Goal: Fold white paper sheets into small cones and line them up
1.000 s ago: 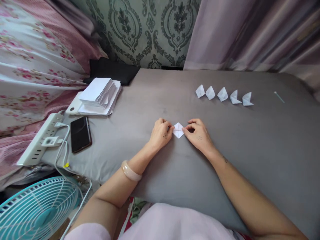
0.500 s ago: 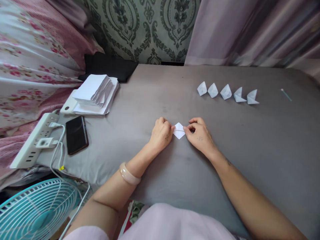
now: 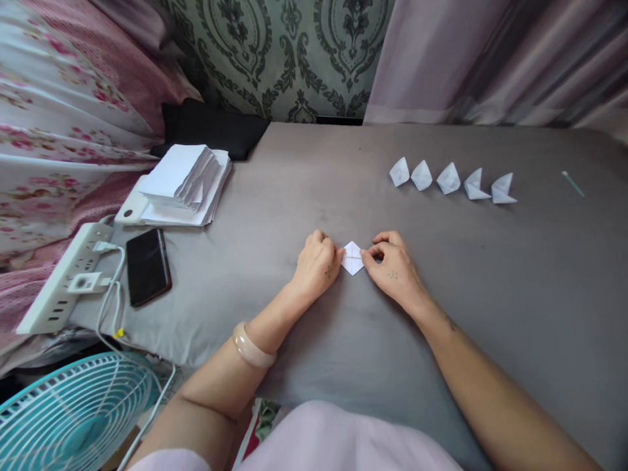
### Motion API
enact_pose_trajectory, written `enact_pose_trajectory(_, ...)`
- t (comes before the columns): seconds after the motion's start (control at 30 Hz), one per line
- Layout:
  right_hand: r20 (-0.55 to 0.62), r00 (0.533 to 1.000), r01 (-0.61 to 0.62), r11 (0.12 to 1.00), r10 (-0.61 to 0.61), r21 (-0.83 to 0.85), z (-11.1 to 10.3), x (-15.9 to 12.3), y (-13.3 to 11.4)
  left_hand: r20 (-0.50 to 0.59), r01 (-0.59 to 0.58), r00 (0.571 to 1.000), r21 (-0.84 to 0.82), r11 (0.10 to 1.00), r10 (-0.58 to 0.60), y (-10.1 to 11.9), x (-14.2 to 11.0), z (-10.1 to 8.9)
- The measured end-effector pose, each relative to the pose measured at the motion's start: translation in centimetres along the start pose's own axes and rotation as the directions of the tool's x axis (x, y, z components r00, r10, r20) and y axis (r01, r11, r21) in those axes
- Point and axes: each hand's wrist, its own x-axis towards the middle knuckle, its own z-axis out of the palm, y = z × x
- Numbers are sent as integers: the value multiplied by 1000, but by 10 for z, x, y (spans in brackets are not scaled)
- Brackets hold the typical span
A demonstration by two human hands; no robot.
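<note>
A small white folded paper (image 3: pixel 352 259), diamond-shaped with crease lines crossing its middle, lies low over the grey cloth surface (image 3: pixel 275 209). My left hand (image 3: pixel 318 261) pinches its left corner, fingers curled in. At the opposite corner, my right hand (image 3: pixel 392 267) grips the paper between thumb and forefinger, leaving a gap inside the curl. Both corners are hidden under the fingertips. Farther back on the right stands a row of several folded paper boats (image 3: pixel 448 178), apart from both hands.
Left, a stack of white paper (image 3: pixel 179 176) sits beside a phone (image 3: pixel 148 267) and a white power strip (image 3: pixel 66 278) with plugged cables. A turquoise fan (image 3: pixel 83 412) stands below the left edge. A cotton swab (image 3: pixel 573 184) lies far right, and a black cloth (image 3: pixel 210 127) at the back.
The view has shifted slightly. Both hands keep their pinch on the folded paper, which looks almost the same as before.
</note>
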Motion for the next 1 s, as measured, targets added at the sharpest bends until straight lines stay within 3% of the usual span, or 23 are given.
enact_pose_trajectory(0.27, 32, 999, 12, 1000, -12, -9, -1, -1, 1, 17, 12, 1000, -31, 999, -12, -1, 0, -4)
enact_pose_trajectory(0.47, 71, 997, -9, 1000, 9, 0, -4, 2, 8, 60, -265, 963, 67, 962, 262, -4, 3, -1)
enact_pose_trajectory(0.7, 76, 997, 25, 999, -27, 30, -14, 4, 16, 41, -322, 946, 57, 945, 320, -11, 7, 2)
enact_pose_trajectory(0.83, -68, 980, 192, 979, -187, 65, -11, -5, 1, 14, -327, 945, 24, 945, 327, -13, 7, 5)
enact_pose_trajectory(0.9, -25, 950, 311, 950, -311, 28, -6, -14, -10, -1, -320, 947, 5, 947, 320, -14, 9, 7)
enact_pose_trajectory(1.0, 98, 932, 360, 923, -349, -133, -1, -26, -23, -37, -283, 959, -80, 956, 281, -15, 11, 5)
